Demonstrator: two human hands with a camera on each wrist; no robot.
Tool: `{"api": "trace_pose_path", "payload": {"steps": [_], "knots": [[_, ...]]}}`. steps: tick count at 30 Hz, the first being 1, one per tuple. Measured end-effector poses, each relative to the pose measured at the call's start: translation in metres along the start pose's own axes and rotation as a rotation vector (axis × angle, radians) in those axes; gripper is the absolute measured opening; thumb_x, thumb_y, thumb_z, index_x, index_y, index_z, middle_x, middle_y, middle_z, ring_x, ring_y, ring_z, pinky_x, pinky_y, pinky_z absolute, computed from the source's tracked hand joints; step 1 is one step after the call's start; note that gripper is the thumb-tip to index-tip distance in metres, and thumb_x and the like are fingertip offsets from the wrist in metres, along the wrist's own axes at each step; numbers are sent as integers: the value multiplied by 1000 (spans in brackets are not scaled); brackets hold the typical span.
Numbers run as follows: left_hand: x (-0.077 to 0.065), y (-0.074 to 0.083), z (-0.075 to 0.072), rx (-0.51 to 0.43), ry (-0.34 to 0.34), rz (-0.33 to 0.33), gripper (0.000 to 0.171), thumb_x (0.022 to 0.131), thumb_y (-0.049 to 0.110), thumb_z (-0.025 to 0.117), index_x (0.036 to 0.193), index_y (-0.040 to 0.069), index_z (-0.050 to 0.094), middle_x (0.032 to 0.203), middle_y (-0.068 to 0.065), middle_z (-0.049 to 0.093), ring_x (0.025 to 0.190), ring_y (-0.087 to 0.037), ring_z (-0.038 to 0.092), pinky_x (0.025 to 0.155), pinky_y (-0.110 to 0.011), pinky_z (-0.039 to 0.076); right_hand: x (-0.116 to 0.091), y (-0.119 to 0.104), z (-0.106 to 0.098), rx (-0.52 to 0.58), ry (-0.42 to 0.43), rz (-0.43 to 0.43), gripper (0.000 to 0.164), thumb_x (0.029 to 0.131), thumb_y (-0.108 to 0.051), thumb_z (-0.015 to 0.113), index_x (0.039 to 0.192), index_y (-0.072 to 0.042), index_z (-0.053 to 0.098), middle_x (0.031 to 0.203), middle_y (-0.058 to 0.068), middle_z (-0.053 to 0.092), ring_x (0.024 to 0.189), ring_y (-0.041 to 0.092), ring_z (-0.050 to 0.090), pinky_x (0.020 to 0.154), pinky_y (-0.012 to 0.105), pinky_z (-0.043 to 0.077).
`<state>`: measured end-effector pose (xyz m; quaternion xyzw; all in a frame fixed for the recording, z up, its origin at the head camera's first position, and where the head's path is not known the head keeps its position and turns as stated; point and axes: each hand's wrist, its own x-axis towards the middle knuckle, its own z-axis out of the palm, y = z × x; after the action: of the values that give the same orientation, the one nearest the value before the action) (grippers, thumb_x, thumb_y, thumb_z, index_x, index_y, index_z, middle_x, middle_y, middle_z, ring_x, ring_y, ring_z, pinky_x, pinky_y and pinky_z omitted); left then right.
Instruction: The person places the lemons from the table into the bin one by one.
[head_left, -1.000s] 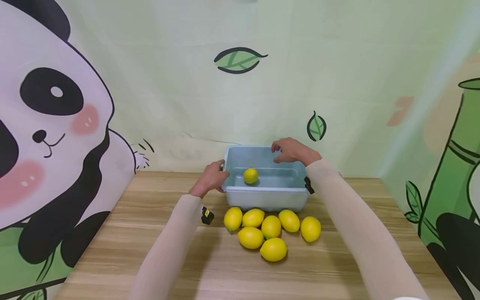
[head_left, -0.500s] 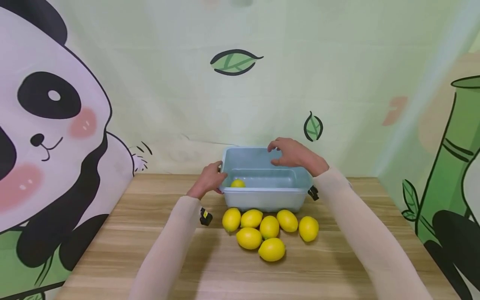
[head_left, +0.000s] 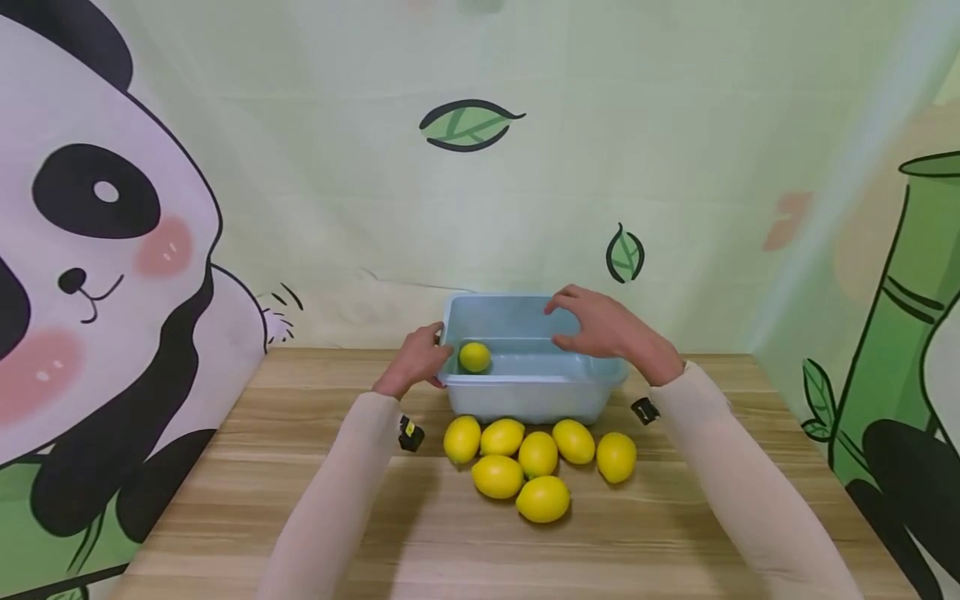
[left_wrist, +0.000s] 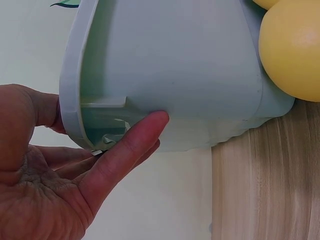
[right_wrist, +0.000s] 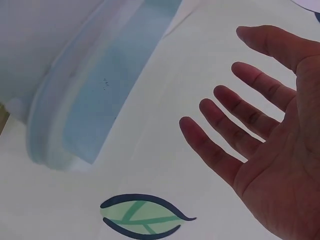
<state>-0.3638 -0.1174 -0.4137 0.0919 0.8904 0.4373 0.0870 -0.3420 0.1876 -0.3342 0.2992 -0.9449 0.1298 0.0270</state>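
A light blue plastic basin stands at the back of the table in the head view, with one yellow lemon inside near its left end. My left hand grips the basin's left rim; in the left wrist view, the thumb and fingers lie on either side of that rim. Over the basin's right part hovers my right hand, fingers spread and loosely bent, holding nothing. The right wrist view shows its palm bare, apart from the basin wall.
Several lemons lie in a cluster on the wooden table right in front of the basin. One lemon sits a little apart at the right. A printed backdrop rises behind the table.
The lemon in the basin has shifted to the left end, dipping behind the front rim midway. My right hand has moved slightly right and toward me. The left hand keeps its grip.
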Motion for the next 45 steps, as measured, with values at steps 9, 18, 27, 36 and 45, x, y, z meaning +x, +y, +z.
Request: {"api": "trace_pose_path", "payload": {"steps": [9,18,27,36,45], "knots": [[0,0,0,16,14,-5,51,96,17,47,145,4,40,132,-24,56,101,-37,66,58,-31,61,-27,-11,5,-17,82,-64,42,89,-28,69,127,-13,60,135,10,54,119,30,55,99,47,51],[3,1,1,11,4,-6,54,96,17,46,147,3,37,133,-25,55,109,-43,63,58,-30,61,-52,-17,15,-66,147,-115,42,88,-29,71,125,-12,62,130,9,58,115,27,58,94,44,54],[0,1,1,10,-2,-6,52,96,17,47,146,3,39,132,-24,55,102,-37,65,58,-31,61,-79,-18,28,-89,184,-125,42,86,-28,74,123,-12,63,127,8,60,115,27,59,94,42,55],[-1,1,2,18,1,-3,52,96,16,46,146,2,38,131,-25,56,103,-39,65,57,-31,61,-102,-17,40,-115,181,-131,40,86,-24,74,121,-9,64,125,9,63,109,28,62,91,45,55],[-3,3,0,17,2,9,50,96,15,47,143,2,41,129,-25,57,103,-39,65,57,-32,61,-125,-13,56,-109,158,-81,44,83,-28,76,122,-10,66,126,8,63,111,28,62,94,48,54]]}}
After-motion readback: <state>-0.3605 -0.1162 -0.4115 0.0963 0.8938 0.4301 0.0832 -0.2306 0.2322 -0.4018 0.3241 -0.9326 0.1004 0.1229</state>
